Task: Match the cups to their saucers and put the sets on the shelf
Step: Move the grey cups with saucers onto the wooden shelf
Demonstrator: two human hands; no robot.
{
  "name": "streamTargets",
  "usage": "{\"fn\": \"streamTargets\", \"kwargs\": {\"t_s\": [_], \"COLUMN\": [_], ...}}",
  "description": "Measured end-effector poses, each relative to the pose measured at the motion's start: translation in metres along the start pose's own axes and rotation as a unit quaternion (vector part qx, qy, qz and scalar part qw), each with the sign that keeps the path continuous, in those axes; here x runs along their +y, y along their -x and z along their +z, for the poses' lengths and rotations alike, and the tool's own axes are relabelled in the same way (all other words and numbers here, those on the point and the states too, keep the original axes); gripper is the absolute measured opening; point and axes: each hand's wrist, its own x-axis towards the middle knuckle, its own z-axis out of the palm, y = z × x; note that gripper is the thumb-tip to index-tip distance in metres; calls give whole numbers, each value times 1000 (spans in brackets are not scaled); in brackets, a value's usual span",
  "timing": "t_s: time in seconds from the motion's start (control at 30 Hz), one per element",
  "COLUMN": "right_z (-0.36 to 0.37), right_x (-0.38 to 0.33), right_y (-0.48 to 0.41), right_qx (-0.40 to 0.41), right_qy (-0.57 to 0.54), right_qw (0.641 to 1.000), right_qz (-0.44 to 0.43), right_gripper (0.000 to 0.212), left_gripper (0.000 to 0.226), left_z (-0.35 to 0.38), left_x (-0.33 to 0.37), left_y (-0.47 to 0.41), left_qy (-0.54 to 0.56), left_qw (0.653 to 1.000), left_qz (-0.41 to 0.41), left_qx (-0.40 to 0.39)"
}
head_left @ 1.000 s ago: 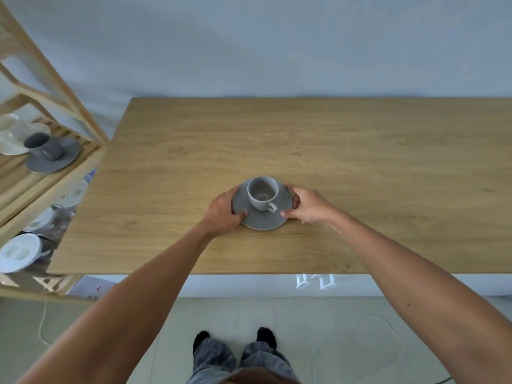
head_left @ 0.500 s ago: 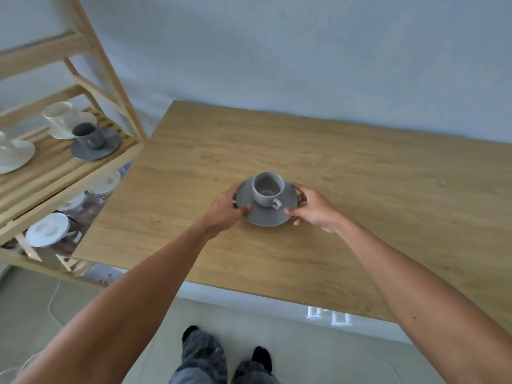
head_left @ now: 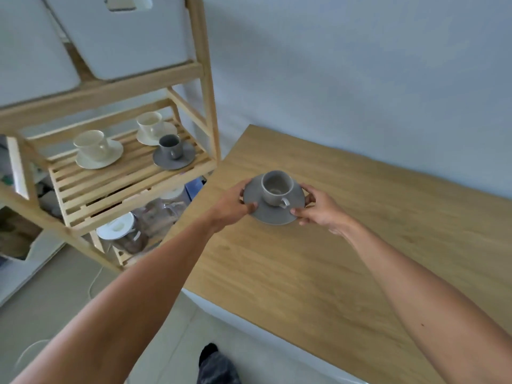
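A light grey cup (head_left: 277, 188) stands upright on a grey saucer (head_left: 270, 213), held above the left part of the wooden table (head_left: 346, 245). My left hand (head_left: 231, 205) grips the saucer's left rim and my right hand (head_left: 318, 207) grips its right rim. On the slatted wooden shelf (head_left: 110, 181) at the left stand a dark grey cup on a grey saucer (head_left: 173, 153) and two cream cups on cream saucers (head_left: 97, 151) (head_left: 153, 128).
The shelf's upright post (head_left: 206, 79) rises between the shelf and the table. A white bin (head_left: 119, 31) sits on the level above. Jars with white lids (head_left: 122, 231) stand on the level below. The slats in front of the sets are bare.
Both hands have lifted the grey cup and saucer off the table and carried them left. My view has turned left, bringing the shelf into full view.
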Motion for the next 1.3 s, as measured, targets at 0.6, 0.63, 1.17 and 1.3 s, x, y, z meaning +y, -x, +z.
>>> {"fn": "streamTargets", "kwargs": {"t_s": [0.6,0.63,1.17,1.3], "right_z": [206,216,360,380], "right_x": [-132,-136,-157,-153], "right_y": [-143,-148,-250,-268], "right_qx": [-179,-187,-256,-259], "right_qy": [59,65,113,140], "right_qw": [978,976,958,953], "right_qz": [-85,-88,-63,-70], "right_gripper": [91,91,91,87], "left_gripper": [67,69,69,69], "left_z": [-230,-238,-320,-334], "left_x": [-97,-102,-195,-210], "left_y": [19,21,23,16], "left_qy": [-45,-52,-76,-76], "left_qw": [981,979,943,936], "left_qz": [-82,-94,-191,-220], "left_qx": [168,174,261,264]}}
